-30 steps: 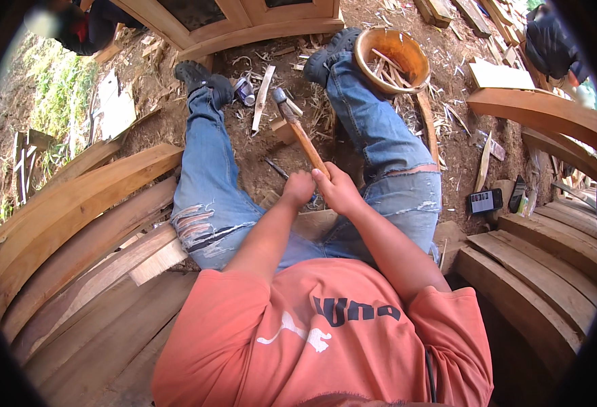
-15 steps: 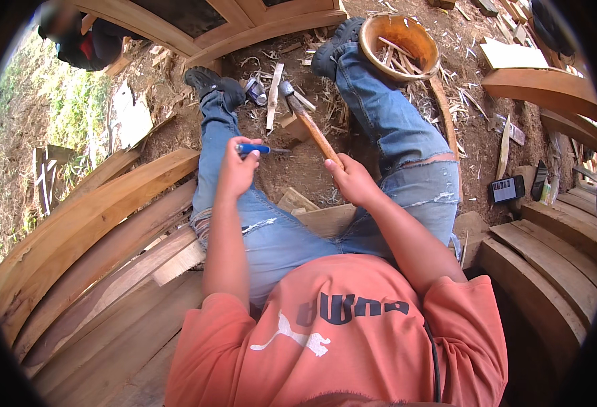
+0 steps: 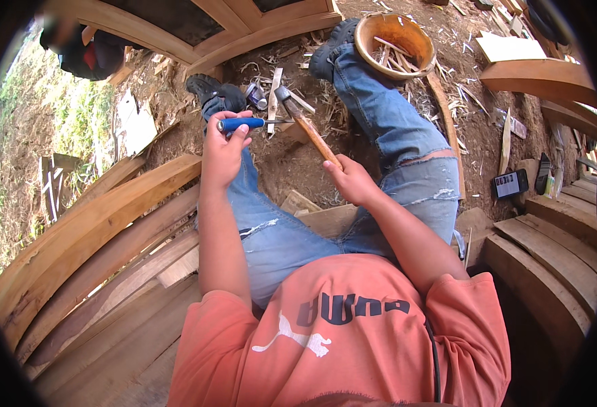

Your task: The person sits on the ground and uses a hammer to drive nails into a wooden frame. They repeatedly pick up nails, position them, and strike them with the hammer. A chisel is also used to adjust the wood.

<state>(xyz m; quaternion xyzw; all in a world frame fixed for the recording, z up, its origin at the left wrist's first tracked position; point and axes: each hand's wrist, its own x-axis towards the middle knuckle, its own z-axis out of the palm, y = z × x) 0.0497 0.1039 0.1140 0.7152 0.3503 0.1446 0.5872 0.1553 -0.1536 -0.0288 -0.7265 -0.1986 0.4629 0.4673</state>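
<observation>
My left hand [image 3: 222,154] is closed around the blue handle of a chisel [image 3: 241,125], raised over my left shin. Its thin metal blade points right, and the tip comes close to the hammer near its head; I cannot tell whether they touch. In my right hand [image 3: 354,182] is a hammer [image 3: 317,137], gripped near the end of its worn wooden handle. The hammer slants up and to the left between my legs, its metal head farthest from me.
A round tub [image 3: 417,42] of wood sticks stands by my right foot. Curved planks [image 3: 102,203] lie at left, more timber [image 3: 543,264] at right. A wooden panelled frame [image 3: 264,34] is ahead. A phone [image 3: 511,184] lies at right. Shavings and a can [image 3: 256,97] litter the dirt.
My left hand has moved up and slightly left with the chisel, whose handle has turned more level. The hammer's head has shifted slightly left and down; my right hand has hardly moved.
</observation>
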